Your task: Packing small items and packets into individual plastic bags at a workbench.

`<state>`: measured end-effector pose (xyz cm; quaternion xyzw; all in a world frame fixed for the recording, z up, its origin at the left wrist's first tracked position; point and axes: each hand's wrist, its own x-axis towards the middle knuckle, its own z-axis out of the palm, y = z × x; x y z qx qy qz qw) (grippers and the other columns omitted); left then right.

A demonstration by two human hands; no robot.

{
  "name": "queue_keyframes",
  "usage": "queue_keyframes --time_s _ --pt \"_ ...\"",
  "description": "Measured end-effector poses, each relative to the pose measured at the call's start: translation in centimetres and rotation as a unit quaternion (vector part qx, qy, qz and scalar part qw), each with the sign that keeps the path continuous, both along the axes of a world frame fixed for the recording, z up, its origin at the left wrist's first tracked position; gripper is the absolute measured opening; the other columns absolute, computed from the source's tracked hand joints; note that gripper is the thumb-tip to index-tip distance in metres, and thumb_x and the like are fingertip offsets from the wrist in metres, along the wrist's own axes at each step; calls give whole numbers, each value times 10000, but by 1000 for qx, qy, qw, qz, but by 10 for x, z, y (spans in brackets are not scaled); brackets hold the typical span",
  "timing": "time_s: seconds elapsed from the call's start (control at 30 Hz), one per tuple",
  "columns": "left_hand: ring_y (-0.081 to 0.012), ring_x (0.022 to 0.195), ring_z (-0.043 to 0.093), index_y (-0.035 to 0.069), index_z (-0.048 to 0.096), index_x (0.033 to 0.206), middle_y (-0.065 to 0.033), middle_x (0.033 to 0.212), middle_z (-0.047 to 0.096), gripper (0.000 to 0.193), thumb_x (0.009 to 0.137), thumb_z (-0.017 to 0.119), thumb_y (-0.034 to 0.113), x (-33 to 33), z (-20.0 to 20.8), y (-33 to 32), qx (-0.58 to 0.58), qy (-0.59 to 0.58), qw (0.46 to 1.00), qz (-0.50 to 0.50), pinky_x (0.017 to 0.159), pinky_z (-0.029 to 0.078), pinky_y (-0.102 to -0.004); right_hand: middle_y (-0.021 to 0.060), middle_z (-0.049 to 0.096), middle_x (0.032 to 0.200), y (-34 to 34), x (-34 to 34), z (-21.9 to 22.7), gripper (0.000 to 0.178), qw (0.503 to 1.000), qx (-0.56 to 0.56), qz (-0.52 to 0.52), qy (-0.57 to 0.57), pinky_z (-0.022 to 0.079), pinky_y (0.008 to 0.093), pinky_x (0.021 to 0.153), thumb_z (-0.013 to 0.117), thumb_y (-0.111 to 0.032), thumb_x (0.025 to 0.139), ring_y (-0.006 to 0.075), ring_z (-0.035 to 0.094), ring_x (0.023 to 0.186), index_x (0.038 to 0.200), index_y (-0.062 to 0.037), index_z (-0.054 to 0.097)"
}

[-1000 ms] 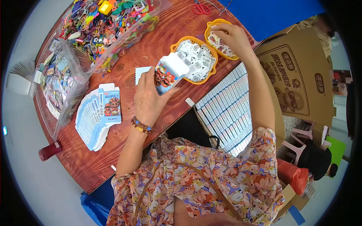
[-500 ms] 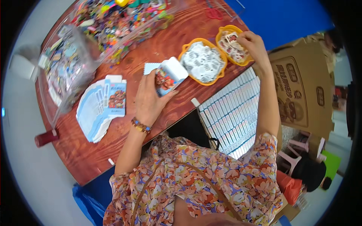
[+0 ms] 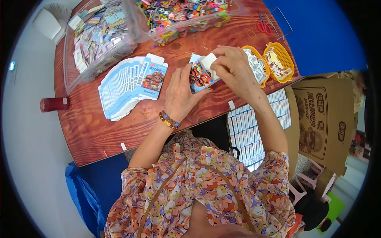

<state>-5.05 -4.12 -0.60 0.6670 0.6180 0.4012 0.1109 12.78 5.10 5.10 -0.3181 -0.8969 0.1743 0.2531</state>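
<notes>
Small blue box (image 3: 200, 78) sits at upper centre of the frame, over or on the desk (image 3: 91, 139); I cannot tell whether it touches the wood. My left fingers (image 3: 185, 75) wrap one side, thumb opposite, probably to steady it with the white flap (image 3: 208, 60) toward the right. My right fingers (image 3: 227, 60) curl close together at that flap; I cannot tell whether they pinch it or something small. Fanned blue cartons (image 3: 127, 87), left of centre, seem spread for easy picking. Two yellow baskets, upper right, look placed for short reach: the farther basket (image 3: 289, 59) shows whole; my knuckles hide part of the nearer basket (image 3: 267, 70). Clear trinket bin (image 3: 190, 29) is cut by the top edge.
</notes>
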Motion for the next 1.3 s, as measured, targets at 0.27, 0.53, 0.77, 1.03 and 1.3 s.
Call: queue_keyframes --time_s 0.27,0.53,0.77,1.03,1.3 --pt "-354 987 589 6 468 1310 -168 1057 564 845 643 904 288 -16 -6 -5 4 -25 999 28 817 511 -438 100 681 1109 3 -11 14 93 998 0 -10 63 418 419 986 654 -106 881 286 589 1131 895 -18 682" --pt "-361 976 585 -9 477 1252 -181 1053 553 776 670 889 299 -4 -4 -1 6 -66 992 103 797 501 -444 139 684 1009 -49 -33 -22 311 983 40 -112 141 541 304 703 750 -22 831 235 684 839 1129 -23 662" --pt "-299 999 625 -16 466 1306 -163 1132 575 681 768 825 198 -15 -17 -9 41 -113 990 68 794 527 -393 116 675 1018 -52 -50 -44 303 976 -64 -68 194 533 268 719 706 -7 879 162 666 854 1179 -6 664" --pt "-121 968 641 21 545 1334 -84 1186 603 466 891 683 -13 -48 -2 -34 8 -368 928 -64 796 531 -257 48 608 1009 -34 -36 -32 233 939 -252 79 223 453 245 776 603 -98 978 115 572 886 1180 6 653" --pt "-87 891 625 10 602 1237 -40 1081 593 351 897 685 -7 -69 7 -36 -137 -487 853 -132 761 522 -230 92 621 1148 -42 -42 -27 328 900 -355 81 239 483 257 868 597 -71 979 129 603 1019 1299 -1 568"
